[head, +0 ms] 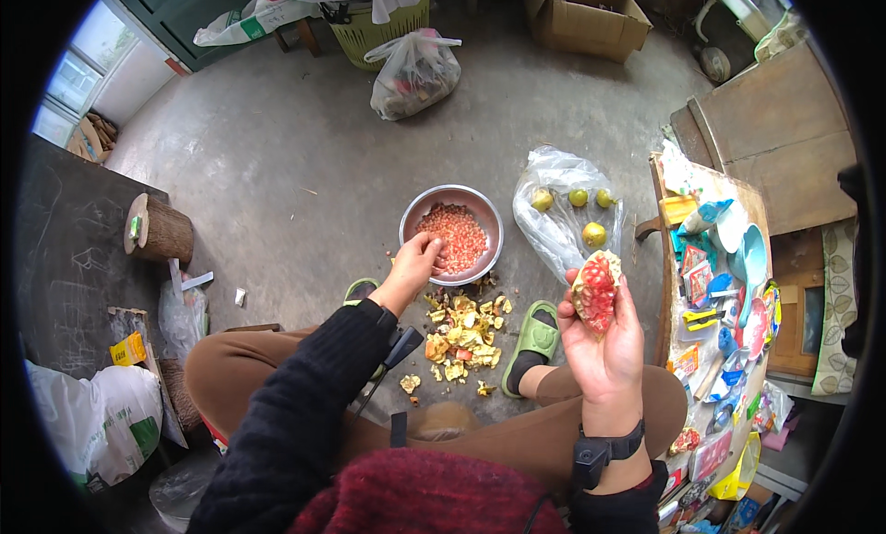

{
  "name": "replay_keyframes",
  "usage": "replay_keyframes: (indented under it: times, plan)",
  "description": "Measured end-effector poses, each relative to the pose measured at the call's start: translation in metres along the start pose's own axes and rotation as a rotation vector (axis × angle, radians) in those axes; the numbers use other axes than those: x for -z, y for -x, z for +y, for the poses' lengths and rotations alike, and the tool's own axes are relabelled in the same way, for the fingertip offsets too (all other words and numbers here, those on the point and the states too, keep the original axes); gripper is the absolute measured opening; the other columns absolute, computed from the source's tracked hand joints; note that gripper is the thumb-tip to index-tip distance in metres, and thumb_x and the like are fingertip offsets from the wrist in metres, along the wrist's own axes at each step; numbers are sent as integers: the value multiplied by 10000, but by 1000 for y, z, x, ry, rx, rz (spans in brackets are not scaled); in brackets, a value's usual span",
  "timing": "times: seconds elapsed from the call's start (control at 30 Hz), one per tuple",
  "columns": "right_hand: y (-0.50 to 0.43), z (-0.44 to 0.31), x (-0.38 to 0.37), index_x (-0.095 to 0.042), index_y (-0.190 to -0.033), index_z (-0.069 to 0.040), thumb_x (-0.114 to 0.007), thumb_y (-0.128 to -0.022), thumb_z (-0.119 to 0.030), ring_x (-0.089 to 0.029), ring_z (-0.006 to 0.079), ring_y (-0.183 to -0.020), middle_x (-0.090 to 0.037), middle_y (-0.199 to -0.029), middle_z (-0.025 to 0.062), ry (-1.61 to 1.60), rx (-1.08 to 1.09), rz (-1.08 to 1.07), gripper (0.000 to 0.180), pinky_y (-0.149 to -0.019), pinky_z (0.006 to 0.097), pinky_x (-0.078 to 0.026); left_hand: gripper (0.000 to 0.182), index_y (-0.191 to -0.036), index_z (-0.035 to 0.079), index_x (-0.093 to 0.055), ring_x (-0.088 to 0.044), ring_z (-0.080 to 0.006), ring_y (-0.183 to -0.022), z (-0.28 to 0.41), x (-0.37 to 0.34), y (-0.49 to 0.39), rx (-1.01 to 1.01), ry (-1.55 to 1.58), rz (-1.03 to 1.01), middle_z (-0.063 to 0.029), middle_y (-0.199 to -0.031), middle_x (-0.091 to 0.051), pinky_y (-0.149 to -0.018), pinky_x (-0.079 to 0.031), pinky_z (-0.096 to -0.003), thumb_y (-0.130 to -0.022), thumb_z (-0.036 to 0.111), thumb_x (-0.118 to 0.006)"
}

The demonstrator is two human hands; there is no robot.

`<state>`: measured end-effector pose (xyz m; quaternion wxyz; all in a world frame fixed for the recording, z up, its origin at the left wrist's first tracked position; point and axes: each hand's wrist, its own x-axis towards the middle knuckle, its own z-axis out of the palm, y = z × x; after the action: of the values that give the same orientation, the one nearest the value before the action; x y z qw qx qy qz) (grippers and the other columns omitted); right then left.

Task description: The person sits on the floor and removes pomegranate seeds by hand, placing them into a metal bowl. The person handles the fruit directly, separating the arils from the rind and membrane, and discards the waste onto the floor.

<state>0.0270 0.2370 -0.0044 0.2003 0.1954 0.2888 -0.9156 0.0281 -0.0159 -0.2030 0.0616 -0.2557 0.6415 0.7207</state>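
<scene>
My right hand [601, 326] grips a broken pomegranate piece [597, 295], its red seeds exposed and pale rind around them. Over the near left rim of a metal bowl [408, 212] on the floor, my left hand [415, 264] reaches in with bent fingers. Loose pomegranate seeds [460, 236] cover the bowl's bottom, and the fingertips are at their edge. Whether that hand pinches any seeds is hidden. Torn yellowish rind pieces [471, 330] lie heaped on the floor between the bowl and me.
Several whole yellow-green fruits [594, 234] rest on a clear plastic bag [540, 233] right of the bowl. A cluttered low table [661, 285] stands at the right. Further off are a tied plastic bag [415, 77] and a cardboard box [588, 25]. A log stump [163, 229] is at left.
</scene>
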Motion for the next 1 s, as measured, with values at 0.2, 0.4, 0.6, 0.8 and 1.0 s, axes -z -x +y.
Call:
replay_keyframes:
  times: [0.2,0.4,0.6,0.8,1.0]
  plan:
    - [1,4,0,-517,-1191,-51,-356,-1001,-300,-577,234,-940,-591,-1123,185,45,-5,-24,351,-760,335,-472,301,-760,83,-527,-497,-67,-614,46,2,35,-11,-267,-219,48,-642,-499,-571,-430,-224,-972,294,-497]
    - [7,5,-5,-508,-1214,-61,-338,-1007,-315,-567,221,-1009,-595,-1144,132,54,19,-53,369,-792,344,-453,508,-1259,79,-462,-606,-168,-841,108,-15,113,-375,-716,-596,-120,-1145,-495,-705,-506,-290,-822,170,-703]
    - [12,23,-27,-507,-1219,-85,-335,-1012,-321,-549,191,-1044,-590,-1164,62,49,29,-146,359,-863,359,-414,324,-1170,8,-497,-585,-146,-815,176,-19,154,-427,-495,-405,-100,-1005,-596,-711,-496,-296,-908,173,-592]
    - [9,35,-57,-475,-1231,-10,-312,-1013,-296,-534,232,-1127,-558,-1210,119,-5,78,-302,394,-1014,404,-389,354,-1234,6,-408,-559,-102,-846,203,-38,158,-425,-252,-304,-74,-1036,-564,-724,-492,-251,-953,179,-535]
    - [-3,44,-66,-484,-1207,1,-302,-1011,-282,-550,243,-1096,-566,-1178,133,-27,91,-298,390,-993,416,-410,424,-1236,0,-395,-564,-136,-919,195,-54,140,-639,-234,-224,-99,-1069,-547,-808,-482,-282,-928,222,-583]
